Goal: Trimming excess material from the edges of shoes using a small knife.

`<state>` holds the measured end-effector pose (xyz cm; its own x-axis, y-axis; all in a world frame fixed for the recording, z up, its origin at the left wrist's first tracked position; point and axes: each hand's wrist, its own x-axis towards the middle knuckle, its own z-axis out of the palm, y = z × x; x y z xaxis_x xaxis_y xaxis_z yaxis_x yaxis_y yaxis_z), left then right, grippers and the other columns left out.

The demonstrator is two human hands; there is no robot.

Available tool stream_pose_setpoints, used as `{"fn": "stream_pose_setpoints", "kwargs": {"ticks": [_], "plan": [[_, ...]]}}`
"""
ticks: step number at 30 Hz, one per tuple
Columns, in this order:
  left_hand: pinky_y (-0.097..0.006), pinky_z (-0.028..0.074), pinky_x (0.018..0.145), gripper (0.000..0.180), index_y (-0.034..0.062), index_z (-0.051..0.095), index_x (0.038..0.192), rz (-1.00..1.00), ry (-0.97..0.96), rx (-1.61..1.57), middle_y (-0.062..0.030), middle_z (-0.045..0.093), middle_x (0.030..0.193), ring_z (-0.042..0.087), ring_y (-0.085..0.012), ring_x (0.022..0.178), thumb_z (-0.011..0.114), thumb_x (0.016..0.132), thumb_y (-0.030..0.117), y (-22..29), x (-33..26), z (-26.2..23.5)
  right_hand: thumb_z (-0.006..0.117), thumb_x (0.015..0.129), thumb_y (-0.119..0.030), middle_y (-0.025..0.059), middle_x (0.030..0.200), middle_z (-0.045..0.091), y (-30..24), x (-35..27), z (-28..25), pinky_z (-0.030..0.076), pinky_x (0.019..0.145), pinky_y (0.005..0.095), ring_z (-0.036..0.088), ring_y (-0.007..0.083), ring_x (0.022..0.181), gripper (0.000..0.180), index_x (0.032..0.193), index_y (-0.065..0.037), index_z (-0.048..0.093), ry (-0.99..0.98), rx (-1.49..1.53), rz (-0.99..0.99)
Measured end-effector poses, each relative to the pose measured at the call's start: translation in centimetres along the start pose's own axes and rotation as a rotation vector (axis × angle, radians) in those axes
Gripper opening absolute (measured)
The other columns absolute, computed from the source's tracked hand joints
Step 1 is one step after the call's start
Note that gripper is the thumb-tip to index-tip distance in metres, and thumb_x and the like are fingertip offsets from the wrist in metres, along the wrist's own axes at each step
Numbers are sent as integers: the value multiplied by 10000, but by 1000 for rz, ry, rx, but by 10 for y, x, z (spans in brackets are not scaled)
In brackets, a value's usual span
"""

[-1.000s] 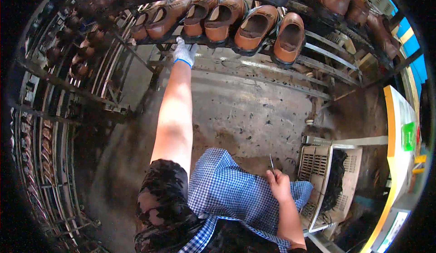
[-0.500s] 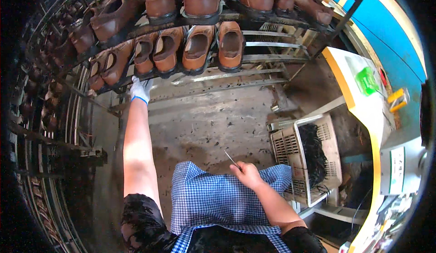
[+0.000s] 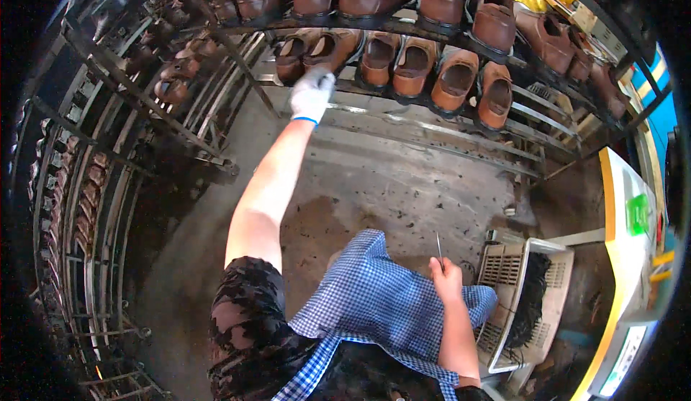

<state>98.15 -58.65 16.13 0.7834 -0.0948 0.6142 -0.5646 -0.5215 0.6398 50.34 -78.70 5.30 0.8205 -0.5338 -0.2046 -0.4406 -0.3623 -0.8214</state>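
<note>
My left hand (image 3: 313,95), in a white glove with a blue cuff, reaches to the lower shelf of a shoe rack. It is just below a brown shoe (image 3: 332,47), with its fingers curled in. Whether they grip the shoe, the shelf edge or something small is hidden. Beside it on that shelf stands another brown shoe (image 3: 291,56), with several more to the right, heels toward me. Bare, my right hand (image 3: 448,280) is held low over my blue checked apron (image 3: 389,293). It is closed round a thin pointed metal tool (image 3: 438,246), tip upward.
An upper shelf (image 3: 403,25) carries more brown shoes. Further metal racks (image 3: 93,257) line the left side. To the right, a pale plastic crate (image 3: 561,307) holds dark strips, next to a white table with a yellow edge (image 3: 612,207). Dark scraps lie on the floor (image 3: 374,171).
My view has turned left. My left hand has shifted left along the lower shelf, and its fingers now look curled. The right hand has turned the thin tool more upright.
</note>
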Motion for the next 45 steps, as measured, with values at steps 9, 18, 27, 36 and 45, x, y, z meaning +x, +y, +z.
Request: {"fn": "stream_pose_setpoints", "kwargs": {"ticks": [9,18,27,36,45], "plan": [[-596,86,1115,536,188,335,1446,-54,-531,1206,-66,381,1473,383,-255,1341,376,912,179,-20,66,-71,584,897,-344,126,580,575,-15,-10,4,452,540,351,561,236,520,368,797,9,623,-73,-125,45],[-336,490,814,383,-4,659,1023,-548,-272,-428,-94,680,973,633,-234,913,634,869,346,37,-71,-161,557,941,-225,-3,638,563,-58,-16,-3,431,570,240,504,69,595,264,863,14,639,-56,306,-21],[-316,494,866,446,-56,520,1222,-885,-568,-1468,-139,599,1147,590,-217,1041,636,883,211,232,-226,-162,815,716,-199,45,1151,574,-184,-55,-10,451,655,206,505,62,699,748,1349,-34,454,66,436,-546],[-276,494,815,381,0,582,1178,-753,-800,-1250,-79,645,1062,618,-164,958,678,855,177,297,-271,-177,759,770,-112,41,1048,611,-166,-117,-75,480,633,227,579,58,778,515,1240,-26,567,274,400,-523],[-309,508,735,213,50,659,1084,-247,-674,-946,-87,656,989,635,-194,876,614,878,81,289,-312,-186,737,671,-105,14,728,518,-181,-144,-113,455,461,287,567,170,548,366,1028,-177,698,348,-359,-1049]]}}
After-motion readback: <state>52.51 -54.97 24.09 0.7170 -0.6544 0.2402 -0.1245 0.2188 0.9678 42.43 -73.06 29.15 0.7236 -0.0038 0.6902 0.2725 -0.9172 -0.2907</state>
